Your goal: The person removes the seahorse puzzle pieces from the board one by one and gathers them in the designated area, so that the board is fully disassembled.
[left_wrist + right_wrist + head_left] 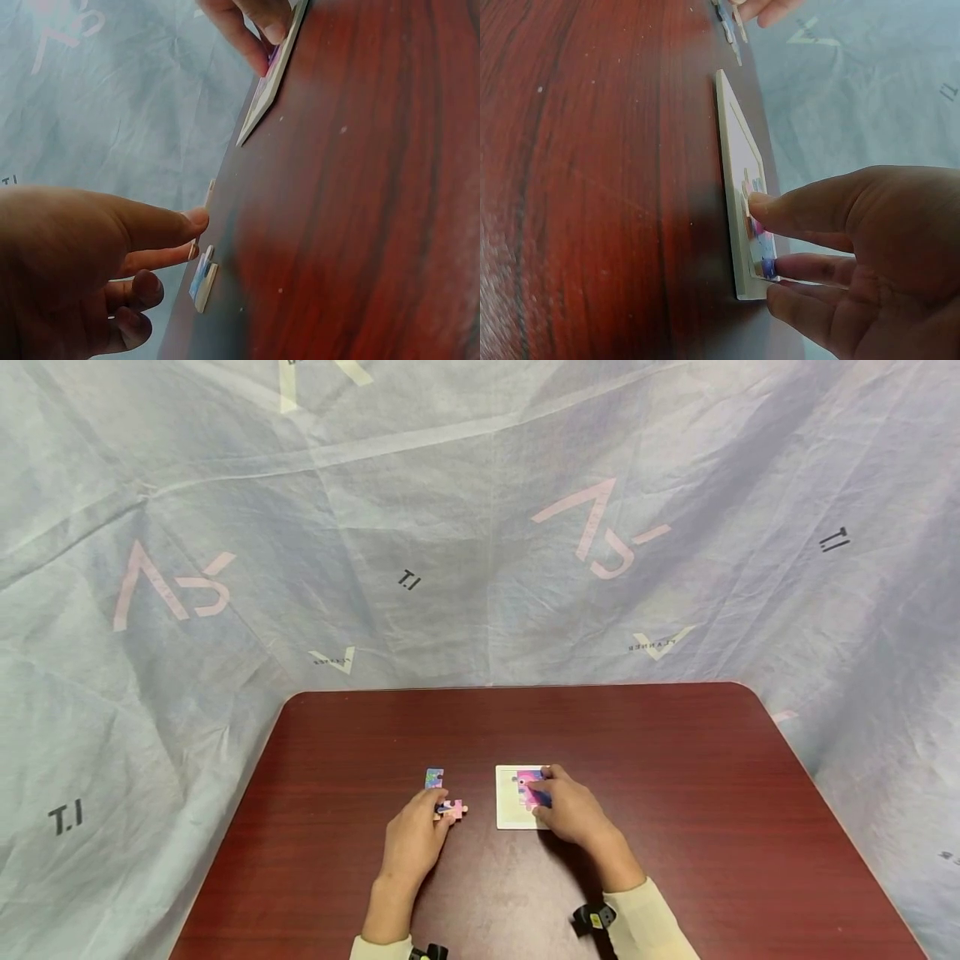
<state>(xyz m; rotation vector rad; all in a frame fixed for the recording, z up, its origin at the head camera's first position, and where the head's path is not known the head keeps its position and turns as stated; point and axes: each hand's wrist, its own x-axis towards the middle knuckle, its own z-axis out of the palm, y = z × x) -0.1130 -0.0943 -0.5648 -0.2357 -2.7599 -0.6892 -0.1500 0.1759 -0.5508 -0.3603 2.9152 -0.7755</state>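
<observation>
My left hand (415,833) pinches a pink jigsaw puzzle piece (457,810) between thumb and fingertips; the left wrist view shows that piece edge-on, raised off the table. Just beyond that hand lies a blue-green puzzle piece (433,777), partly covered by the fingers. To the right, my right hand (576,808) is over a pale square puzzle tray (507,817). Its thumb and fingers grip the edges of a pink and purple puzzle piece (523,783) lying in the tray. In the right wrist view the fingertips (760,204) touch the pieces. The hand hides the tray's right side.
Both hands work over a dark red wooden table (337,743) with rounded far corners. A grey printed cloth (450,527) hangs behind it and along the sides. Each wrist wears a small black camera (592,918) near a pale sleeve (647,927).
</observation>
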